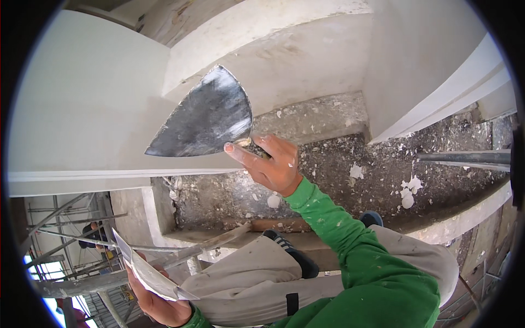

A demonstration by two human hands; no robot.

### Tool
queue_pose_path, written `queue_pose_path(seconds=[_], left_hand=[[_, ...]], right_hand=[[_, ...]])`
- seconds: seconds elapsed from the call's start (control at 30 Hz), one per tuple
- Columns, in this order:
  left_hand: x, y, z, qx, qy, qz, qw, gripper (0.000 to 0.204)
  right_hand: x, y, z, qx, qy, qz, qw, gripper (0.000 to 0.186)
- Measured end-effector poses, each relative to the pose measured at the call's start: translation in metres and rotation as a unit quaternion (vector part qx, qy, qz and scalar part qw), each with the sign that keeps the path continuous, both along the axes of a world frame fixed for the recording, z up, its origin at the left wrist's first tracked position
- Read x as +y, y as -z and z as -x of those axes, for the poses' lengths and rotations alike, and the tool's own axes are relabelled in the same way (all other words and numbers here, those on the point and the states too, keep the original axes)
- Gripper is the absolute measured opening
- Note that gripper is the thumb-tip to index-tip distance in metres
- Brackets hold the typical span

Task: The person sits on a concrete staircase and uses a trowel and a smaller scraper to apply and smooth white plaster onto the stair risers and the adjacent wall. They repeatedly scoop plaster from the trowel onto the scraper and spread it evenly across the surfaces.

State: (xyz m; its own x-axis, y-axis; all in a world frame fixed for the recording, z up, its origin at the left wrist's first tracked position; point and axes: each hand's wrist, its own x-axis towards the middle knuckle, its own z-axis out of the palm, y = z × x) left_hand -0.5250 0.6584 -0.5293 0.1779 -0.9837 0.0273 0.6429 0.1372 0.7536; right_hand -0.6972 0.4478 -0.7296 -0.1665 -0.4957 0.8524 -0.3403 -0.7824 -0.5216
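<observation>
A putty knife (205, 117) with a wide grey metal blade is held up in my right hand (276, 164). Its blade flares to the upper left, in front of the pale wall, and carries whitish smears. My fingers wrap its handle near the blade and hide most of it; one finger stretches along toward the blade's base. Whether the blade touches the wall I cannot tell. At the lower left, my left hand (158, 298) grips a flat, whitish, thin-edged plate (150, 270), tilted up; its exact kind is unclear.
Smooth pale walls (82, 98) rise at left and right around a recess. Its dark floor (339, 169) is spattered with white flakes. A metal pole (465, 157) juts in from the right. Scaffold tubes (98, 284) stand at lower left, with another person (93, 235) far below.
</observation>
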Motion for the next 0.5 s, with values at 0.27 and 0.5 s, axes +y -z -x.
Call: queue_pose_path(seconds=[0.27,0.5], left_hand=[[-0.078,0.034,0.019,-0.181,0.024,-0.186,0.965,0.032],[-0.107,0.106,0.015,-0.190,0.268,-0.313,0.891,0.020]], right_hand=[[-0.005,-0.039,0.030,-0.030,-0.268,-0.260,0.927,0.057],[0.008,-0.099,0.133,0.229,-0.318,-0.354,0.849,0.051]])
